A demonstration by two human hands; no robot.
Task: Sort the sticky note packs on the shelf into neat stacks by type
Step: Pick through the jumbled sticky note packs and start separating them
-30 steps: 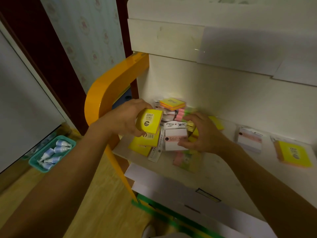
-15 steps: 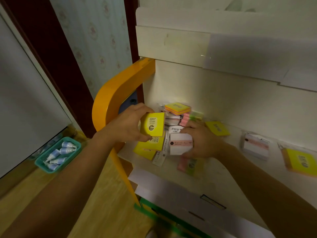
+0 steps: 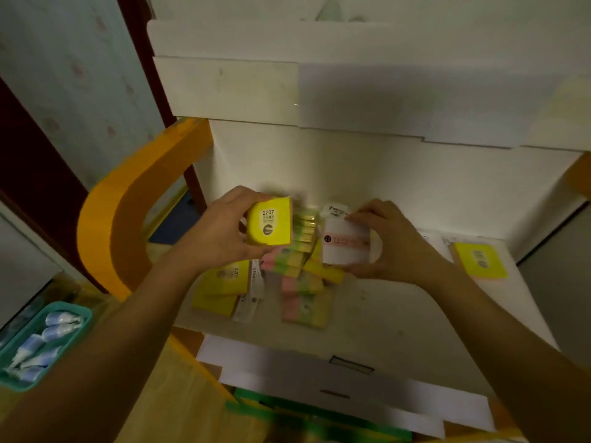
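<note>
while hands (image 3: pixel 220 231) (image 3: pixel 393 247) grip packs — teal basket (image 3: pixel 76 318) lower left, orange frame (image 3: pixel 134 199) beside.

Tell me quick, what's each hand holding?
Left hand: grips a yellow sticky note pack.
Right hand: grips a white sticky note pack.

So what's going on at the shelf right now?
A person is sorting sticky note packs. The left hand grips a yellow pack marked 2207, held up above the shelf. The right hand holds a white pack with a pink band. Below them lies an unsorted heap of yellow and pink-green packs. Another yellow pack lies apart at the right. No neat stacks yet.
</note>
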